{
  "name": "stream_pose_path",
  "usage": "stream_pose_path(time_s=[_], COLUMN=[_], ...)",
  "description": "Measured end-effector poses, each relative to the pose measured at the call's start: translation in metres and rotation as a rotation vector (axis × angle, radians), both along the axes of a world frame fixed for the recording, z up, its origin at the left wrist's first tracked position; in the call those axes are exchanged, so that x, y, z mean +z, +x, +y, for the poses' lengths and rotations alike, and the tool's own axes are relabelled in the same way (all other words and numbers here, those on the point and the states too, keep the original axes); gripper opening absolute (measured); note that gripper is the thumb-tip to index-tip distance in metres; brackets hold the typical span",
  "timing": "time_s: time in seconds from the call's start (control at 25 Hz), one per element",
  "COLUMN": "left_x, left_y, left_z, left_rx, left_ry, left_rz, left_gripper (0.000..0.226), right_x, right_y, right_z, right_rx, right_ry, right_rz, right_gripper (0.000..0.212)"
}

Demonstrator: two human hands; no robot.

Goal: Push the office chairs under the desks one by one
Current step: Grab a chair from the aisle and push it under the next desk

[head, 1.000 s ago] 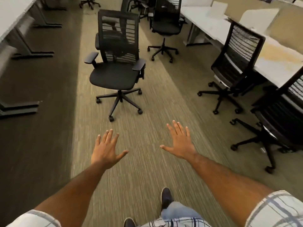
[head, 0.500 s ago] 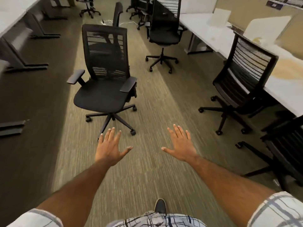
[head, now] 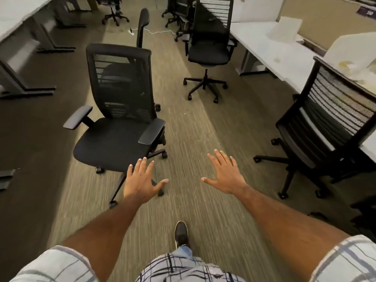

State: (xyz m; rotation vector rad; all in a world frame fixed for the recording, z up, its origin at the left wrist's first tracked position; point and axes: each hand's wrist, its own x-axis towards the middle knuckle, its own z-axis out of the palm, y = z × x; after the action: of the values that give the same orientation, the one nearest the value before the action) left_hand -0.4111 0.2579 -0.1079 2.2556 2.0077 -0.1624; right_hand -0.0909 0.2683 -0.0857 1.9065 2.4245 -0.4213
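Both hands, left hand (head: 140, 183) and right hand (head: 225, 176), reach out empty with fingers spread, probably readying to catch the loose armchair (head: 120, 127) in the aisle.

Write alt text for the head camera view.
Two open, empty hands, left hand and right hand, reach forward over a carpeted office aisle toward a black mesh office chair standing loose on the left. Another chair sits at a white desk on the right.

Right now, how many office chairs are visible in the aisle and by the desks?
At least 6: nearest chair; one hidden behind it; middle aisle; right desk; far left; far centre, maybe several.
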Motion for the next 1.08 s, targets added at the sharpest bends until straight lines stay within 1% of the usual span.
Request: stream_pose_path(time_s=[0.16, 0.28, 0.4, 0.52, 0.64, 0.76, 0.88, 0.96, 1.08], left_x=[-0.012, -0.01, -0.014, -0.023, -0.032, -0.031, -0.026, -0.022, -0.02], left_y=[0.01, 0.018, 0.027, 0.034, 0.042, 0.049, 0.052, 0.052, 0.051], left_z=[0.093, 0.162, 0.219, 0.278, 0.33, 0.366, 0.394, 0.407, 0.429], left_rx=[0.02, 0.05, 0.069, 0.145, 0.27, 0.425, 0.592, 0.676, 0.784], left_ry=[-0.015, -0.012, 0.007, 0.009, 0.014, 0.064, 0.091, 0.073, 0.063], left_rz=[-0.057, -0.085, -0.052, -0.039, -0.048, -0.081, -0.115, -0.124, -0.112], left_gripper=[0.119, 0.119, 0.114, 0.113, 0.116, 0.116, 0.117, 0.119, 0.122], right_x=[0.011, 0.019, 0.018, 0.007, -0.002, -0.001, 0.005, 0.01, 0.013], right_y=[0.014, 0.025, 0.034, 0.038, 0.042, 0.04, 0.034, 0.024, -0.001], right_z=[0.098, 0.17, 0.239, 0.32, 0.405, 0.482, 0.551, 0.59, 0.645], right_rx=[0.048, 0.069, 0.104, 0.188, 0.323, 0.462, 0.586, 0.643, 0.724], right_ry=[-0.019, -0.011, -0.002, -0.009, -0.023, -0.048, -0.032, -0.047, -0.01], right_rz=[-0.043, -0.043, -0.049, -0.038, -0.04, -0.052, -0.086, -0.097, -0.073], right_gripper=[0.098, 0.098, 0.098, 0.097, 0.096, 0.095, 0.094, 0.094, 0.093])
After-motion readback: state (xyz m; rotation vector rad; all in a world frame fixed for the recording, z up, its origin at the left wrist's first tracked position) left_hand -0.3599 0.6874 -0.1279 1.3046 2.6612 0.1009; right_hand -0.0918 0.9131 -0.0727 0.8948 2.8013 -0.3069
